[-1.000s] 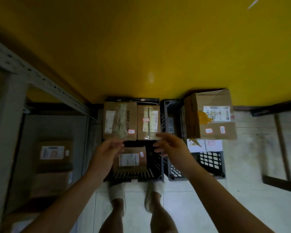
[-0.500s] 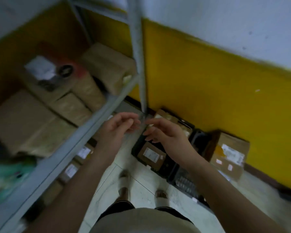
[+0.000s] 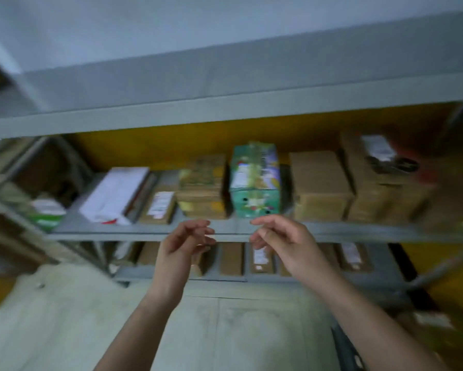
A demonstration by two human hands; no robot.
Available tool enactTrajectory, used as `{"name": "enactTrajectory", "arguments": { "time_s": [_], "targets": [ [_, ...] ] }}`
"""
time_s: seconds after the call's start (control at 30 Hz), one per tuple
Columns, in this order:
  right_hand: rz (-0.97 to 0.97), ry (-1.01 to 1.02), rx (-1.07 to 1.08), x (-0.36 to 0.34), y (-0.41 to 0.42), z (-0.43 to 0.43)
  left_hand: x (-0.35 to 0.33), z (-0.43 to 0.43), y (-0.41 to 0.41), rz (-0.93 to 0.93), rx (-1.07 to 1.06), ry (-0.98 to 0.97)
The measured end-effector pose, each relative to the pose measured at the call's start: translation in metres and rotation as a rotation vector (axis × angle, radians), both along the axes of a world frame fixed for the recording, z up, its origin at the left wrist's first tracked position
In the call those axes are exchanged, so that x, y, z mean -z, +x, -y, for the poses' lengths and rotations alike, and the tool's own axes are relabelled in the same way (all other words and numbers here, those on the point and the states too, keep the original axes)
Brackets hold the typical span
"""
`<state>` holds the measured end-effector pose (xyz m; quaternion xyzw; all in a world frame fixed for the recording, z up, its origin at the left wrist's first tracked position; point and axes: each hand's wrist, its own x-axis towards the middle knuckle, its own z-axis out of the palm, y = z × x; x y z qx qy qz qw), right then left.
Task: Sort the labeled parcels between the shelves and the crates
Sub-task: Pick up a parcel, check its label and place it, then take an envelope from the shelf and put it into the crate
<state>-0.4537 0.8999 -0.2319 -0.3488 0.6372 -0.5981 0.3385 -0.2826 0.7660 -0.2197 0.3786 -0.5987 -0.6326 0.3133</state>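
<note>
Both left hand (image 3: 182,245) and right hand (image 3: 281,242) hover empty, loosely curled, before parcels (image 3: 320,188) whose labels seem unreadable.

Yellow wall (image 3: 171,145) at the back, pale tiled floor (image 3: 64,330) lower left, both blurred.

I can read nothing: the shipping label (image 3: 159,204) on the small brown parcel (image 3: 148,217), the green carton's (image 3: 254,180) print and the lower-shelf parcels' (image 3: 231,259) labels are blurred.

Motion blur makes the parcel labels (image 3: 159,203) on the shelf (image 3: 358,231) unreadable.
</note>
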Motion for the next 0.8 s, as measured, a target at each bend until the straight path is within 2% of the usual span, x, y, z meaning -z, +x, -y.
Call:
{"name": "enactTrajectory", "arguments": {
  "time_s": [0.2, 0.4, 0.57, 0.8],
  "targets": [
    [-0.025, 0.020, -0.222, -0.008, 0.120, 0.125, -0.010, 0.089, 0.152, -0.004, -0.235, -0.039],
    [-0.006, 0.097, -0.249, 0.003, 0.197, 0.217, -0.004, 0.176, 0.253, 0.044, -0.326, -0.053],
    [0.047, 0.197, -0.238, 0.028, 0.216, 0.269, 0.015, 0.238, 0.285, 0.131, -0.318, -0.044],
    [0.147, 0.339, -0.111, 0.087, 0.204, 0.378, 0.067, 0.355, 0.273, 0.299, -0.284, 0.018]
  ]
}}
